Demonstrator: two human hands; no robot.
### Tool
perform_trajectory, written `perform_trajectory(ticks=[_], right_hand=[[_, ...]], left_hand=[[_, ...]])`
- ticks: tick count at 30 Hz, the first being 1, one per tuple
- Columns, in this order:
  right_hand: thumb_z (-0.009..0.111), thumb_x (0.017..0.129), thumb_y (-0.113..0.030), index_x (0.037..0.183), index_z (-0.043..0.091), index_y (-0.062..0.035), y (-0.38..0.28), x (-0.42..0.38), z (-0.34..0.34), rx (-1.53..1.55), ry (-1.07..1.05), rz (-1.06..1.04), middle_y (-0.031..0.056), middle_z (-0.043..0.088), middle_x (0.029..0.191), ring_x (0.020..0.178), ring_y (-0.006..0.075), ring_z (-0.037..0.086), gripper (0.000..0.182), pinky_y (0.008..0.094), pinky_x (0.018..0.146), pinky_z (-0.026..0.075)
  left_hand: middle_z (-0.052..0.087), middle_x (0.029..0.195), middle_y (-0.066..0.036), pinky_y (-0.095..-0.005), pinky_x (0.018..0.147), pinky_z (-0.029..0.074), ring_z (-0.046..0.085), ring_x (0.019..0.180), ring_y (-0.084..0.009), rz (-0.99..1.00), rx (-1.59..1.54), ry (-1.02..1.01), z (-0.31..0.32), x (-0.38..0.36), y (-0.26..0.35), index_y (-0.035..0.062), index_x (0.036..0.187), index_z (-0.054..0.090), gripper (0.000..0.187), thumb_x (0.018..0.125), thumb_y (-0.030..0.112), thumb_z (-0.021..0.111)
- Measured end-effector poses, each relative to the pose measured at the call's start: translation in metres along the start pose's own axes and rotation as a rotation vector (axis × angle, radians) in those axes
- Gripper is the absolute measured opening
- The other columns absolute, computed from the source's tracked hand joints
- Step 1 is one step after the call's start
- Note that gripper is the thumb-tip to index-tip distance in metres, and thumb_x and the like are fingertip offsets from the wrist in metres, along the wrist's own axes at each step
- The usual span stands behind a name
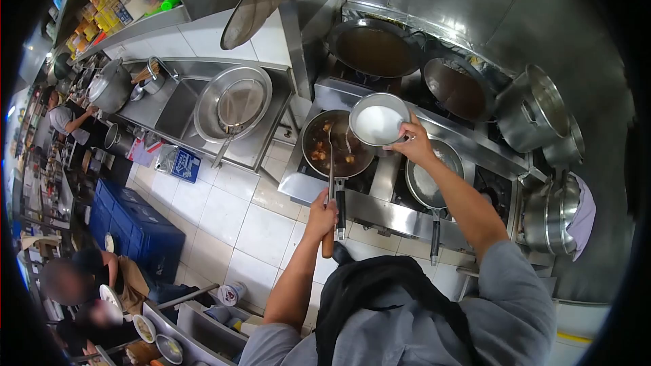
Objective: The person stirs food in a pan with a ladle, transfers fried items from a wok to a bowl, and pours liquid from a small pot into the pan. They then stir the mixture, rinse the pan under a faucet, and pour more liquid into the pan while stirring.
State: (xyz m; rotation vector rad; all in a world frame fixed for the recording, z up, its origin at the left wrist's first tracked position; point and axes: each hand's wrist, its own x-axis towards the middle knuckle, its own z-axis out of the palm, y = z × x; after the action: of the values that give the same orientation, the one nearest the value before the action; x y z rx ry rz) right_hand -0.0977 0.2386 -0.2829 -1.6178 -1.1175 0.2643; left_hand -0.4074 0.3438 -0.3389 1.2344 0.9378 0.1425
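Note:
My left hand (321,215) is closed round a long metal utensil with a wooden handle (328,244). Its far end dips into a frying pan (340,176) of brown sauce with chunks of food (317,154), so its shape is hard to make out. By its rim, my right hand (415,141) grips a metal bowl (390,98) of white liquid (377,124), tilted over the pan's right side. A pale streak runs below the bowl's lip, over the sauce. The pan's black handle (341,213) points towards me, just right of my left hand.
A second frying pan (434,169) sits on the stove to the right. Two dark woks (376,51) (456,88) stand behind, with large pots (532,112) at right. On the left are a sink counter with a steel basin (203,112), a blue crate (139,220) and other people (74,118).

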Motion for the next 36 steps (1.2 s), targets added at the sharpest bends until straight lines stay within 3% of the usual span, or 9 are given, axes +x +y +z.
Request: perform_trajectory(ticks=[2, 9, 13, 17, 21, 27, 33, 35, 36], right_hand=[[0.088, 0.058, 0.008, 0.074, 0.044, -0.0052, 0.005, -0.016, -0.004, 0.117, 0.083, 0.060, 0.0134, 0.045, 0.137, 0.129, 0.0296, 0.049, 0.049, 0.0373, 0.098, 0.052], [0.090, 0.057, 0.005, 0.073, 0.045, -0.0069, -0.048, -0.084, -0.058, 0.005, 0.224, 0.164, 0.0135, 0.043, 0.142, 0.123, 0.0271, 0.053, 0.050, 0.0364, 0.091, 0.054], [0.091, 0.054, 0.003, 0.073, 0.047, -0.0063, -0.057, -0.133, -0.096, -0.041, 0.281, -0.025, 0.0134, 0.050, 0.136, 0.119, 0.0253, 0.055, 0.049, 0.0330, 0.087, 0.054], [0.094, 0.056, -0.008, 0.073, 0.047, -0.0054, -0.070, -0.188, -0.133, -0.045, 0.364, -0.042, 0.0185, 0.052, 0.132, 0.117, 0.0290, 0.055, 0.050, 0.0355, 0.094, 0.046], [0.092, 0.058, -0.008, 0.074, 0.047, -0.0047, -0.076, -0.253, -0.175, -0.017, 0.455, 0.002, 0.0196, 0.053, 0.130, 0.122, 0.0310, 0.053, 0.048, 0.0355, 0.097, 0.044], [0.086, 0.059, -0.007, 0.072, 0.048, -0.0016, -0.080, -0.343, -0.239, -0.308, 0.478, 0.102, 0.0220, 0.055, 0.126, 0.109, 0.0335, 0.059, 0.041, 0.0377, 0.090, 0.047], [0.087, 0.060, -0.010, 0.077, 0.048, -0.0030, -0.068, -0.436, -0.283, -0.418, 0.641, 0.380, 0.0135, 0.056, 0.100, 0.085, 0.0260, 0.057, 0.042, 0.0337, 0.073, 0.046], [0.086, 0.063, -0.008, 0.076, 0.047, -0.0036, -0.072, -0.458, -0.294, -0.512, 0.680, 0.266, 0.0098, 0.051, 0.091, 0.077, 0.0206, 0.052, 0.041, 0.0314, 0.067, 0.043], [0.085, 0.064, -0.007, 0.076, 0.047, -0.0040, -0.077, -0.472, -0.299, -0.474, 0.693, 0.367, 0.0084, 0.050, 0.088, 0.077, 0.0178, 0.051, 0.040, 0.0299, 0.066, 0.042]], left_hand=[[0.055, 0.072, -0.004, -0.0281, 0.042, 0.040, 0.047, 0.049, -0.0108, 0.013, -0.017, -0.048, -0.001, -0.001, -0.018, 0.0066, 0.149, 0.037, 0.055, 0.098, 0.016, 0.053], [0.054, 0.072, -0.005, -0.0269, 0.037, 0.038, 0.045, 0.045, -0.0100, -0.023, 0.175, -0.025, -0.050, -0.034, -0.009, 0.0093, 0.152, 0.035, 0.056, 0.099, 0.013, 0.053], [0.053, 0.070, -0.004, -0.0263, 0.041, 0.041, 0.048, 0.050, -0.0101, 0.089, 0.136, 0.040, -0.007, 0.015, -0.021, 0.0079, 0.151, 0.035, 0.054, 0.100, 0.012, 0.052], [0.054, 0.071, -0.003, -0.0260, 0.043, 0.040, 0.048, 0.052, -0.0099, 0.029, 0.098, -0.004, 0.036, -0.001, -0.007, 0.0088, 0.151, 0.035, 0.055, 0.099, 0.012, 0.054], [0.057, 0.072, -0.004, -0.0261, 0.042, 0.041, 0.049, 0.049, -0.0093, -0.005, 0.108, -0.001, -0.006, -0.020, -0.032, 0.0087, 0.149, 0.041, 0.053, 0.098, 0.013, 0.055], [0.056, 0.065, -0.005, -0.0269, 0.040, 0.040, 0.049, 0.047, -0.0109, 0.211, 0.339, 0.167, 0.012, -0.003, -0.022, 0.0044, 0.145, 0.044, 0.050, 0.096, 0.006, 0.051], [0.057, 0.068, -0.005, -0.0279, 0.048, 0.047, 0.054, 0.055, -0.0119, 0.209, 0.413, 0.203, 0.081, -0.015, -0.012, 0.0013, 0.143, 0.045, 0.047, 0.097, 0.009, 0.051], [0.063, 0.075, -0.012, -0.0317, 0.050, 0.050, 0.059, 0.057, -0.0160, 0.241, 0.508, 0.206, 0.071, -0.030, -0.007, -0.0012, 0.141, 0.046, 0.049, 0.095, 0.011, 0.055], [0.069, 0.091, -0.024, -0.0407, 0.063, 0.055, 0.070, 0.073, -0.0292, 0.314, 0.674, 0.271, 0.051, -0.013, -0.027, -0.0034, 0.139, 0.048, 0.050, 0.092, 0.012, 0.056]])
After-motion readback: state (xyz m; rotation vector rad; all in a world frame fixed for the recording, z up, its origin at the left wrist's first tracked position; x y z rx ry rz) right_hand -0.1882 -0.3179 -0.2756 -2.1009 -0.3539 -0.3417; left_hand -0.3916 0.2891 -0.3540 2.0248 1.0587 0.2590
